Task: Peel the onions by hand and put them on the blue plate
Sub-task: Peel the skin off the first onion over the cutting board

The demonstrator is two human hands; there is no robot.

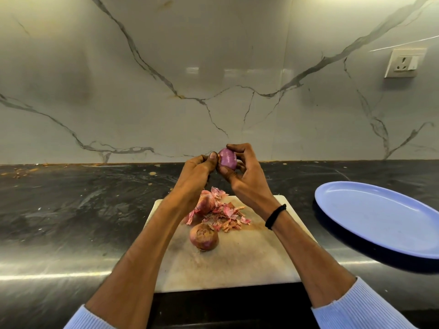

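Both hands up over the counter [83,210] w/ the peeled onion [227,159] between them. Right hand [247,176] curls around it. Left hand [199,172] has its thumb on the onion's left side, prob pinching skin, hard to tell. Near onion [203,236], far onion [204,203] + peels [225,217] are on the cutting board [237,264]. Blue plate [380,217] sits to the board's right.

The right hand [248,173] gripped the peeled onion [228,159], the left hand [198,170] pinching its edge. On the cutting board [237,264] lay the near onion [203,236], far onion [204,204] and skins [228,217]; the blue plate [380,217] sat rightward.
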